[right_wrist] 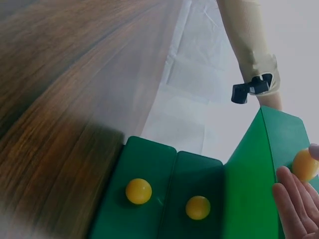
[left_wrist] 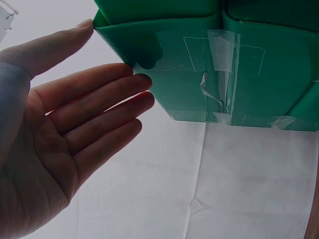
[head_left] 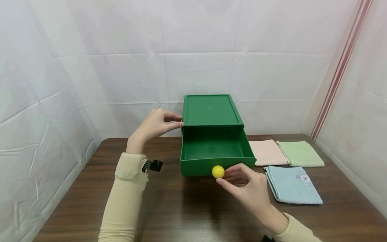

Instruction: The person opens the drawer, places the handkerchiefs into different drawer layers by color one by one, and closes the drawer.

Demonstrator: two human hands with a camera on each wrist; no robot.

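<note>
A: Where's your right hand (head_left: pixel 252 188)?

B: At the front of the open drawer (head_left: pixel 216 149). Your grip is a thumb-and-fingertip pinch on the yellow knob (head_left: pixel 218 171) at the middle of the drawer's front panel. Right wrist view shows your fingers (right_wrist: pixel 294 201) against the green front, with the knob at the frame edge.

A: And the left?

B: Your left hand (head_left: pixel 155 124) is on the left top corner of the green box (head_left: pixel 210 110), thumb and fingers lightly curled around the edge. Left wrist view shows the palm open and the fingers (left_wrist: pixel 99 99) nearly straight, tips touching the box's side, so it's a loose bracing grip, not a clamp.

A: Box position?

B: On the brown counter (head_left: pixel 187 208), near the back wall, drawer pulled out toward you. Right wrist view shows two more yellow knobs (right_wrist: pixel 138 191) on green panels lower down.

A: Anything else?

B: Three folded cloths on the counter to your right: pink (head_left: pixel 267 152), green (head_left: pixel 300 153), blue (head_left: pixel 292 185). The pink one lies just beside the drawer.
</note>
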